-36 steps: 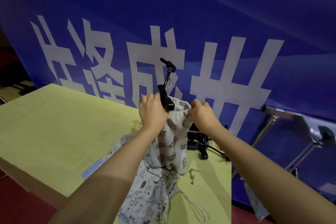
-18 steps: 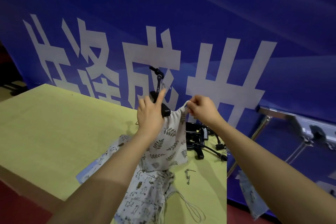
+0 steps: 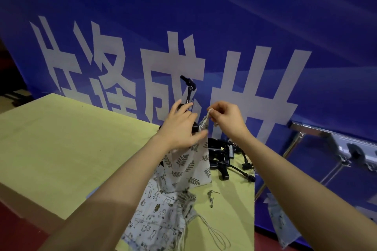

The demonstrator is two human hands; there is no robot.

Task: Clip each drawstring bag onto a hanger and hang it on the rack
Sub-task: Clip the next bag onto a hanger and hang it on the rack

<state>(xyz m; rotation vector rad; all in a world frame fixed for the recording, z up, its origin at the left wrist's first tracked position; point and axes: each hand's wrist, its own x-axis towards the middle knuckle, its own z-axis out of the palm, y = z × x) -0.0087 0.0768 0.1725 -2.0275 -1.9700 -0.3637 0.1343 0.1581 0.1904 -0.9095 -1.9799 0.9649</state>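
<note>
The left hand (image 3: 180, 126) grips the black plastic clip hanger (image 3: 188, 96), thumb pressing its clip; the right hand (image 3: 225, 120) pinches the gathered rim of the white leaf-print drawstring bag (image 3: 187, 163), held above the yellow table (image 3: 71, 138). Clipping seems under way; next, the far rim corner likely needs the second clip.

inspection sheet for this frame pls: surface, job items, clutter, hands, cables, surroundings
Surface: yellow-green table, cloth and hangers lie at its right end.
Job's things: leaf-print bag held up, black clip hanger at its top edge; more printed bags piled below; spare black hangers on the table.
Clutter: small metal clip.
Grippers: left hand holds the hanger's clip at the bag; right hand pinches the bag's top corner.
Cables: nothing seen; loose drawstrings only.
Surroundings: blue banner, metal rack at right.
</note>
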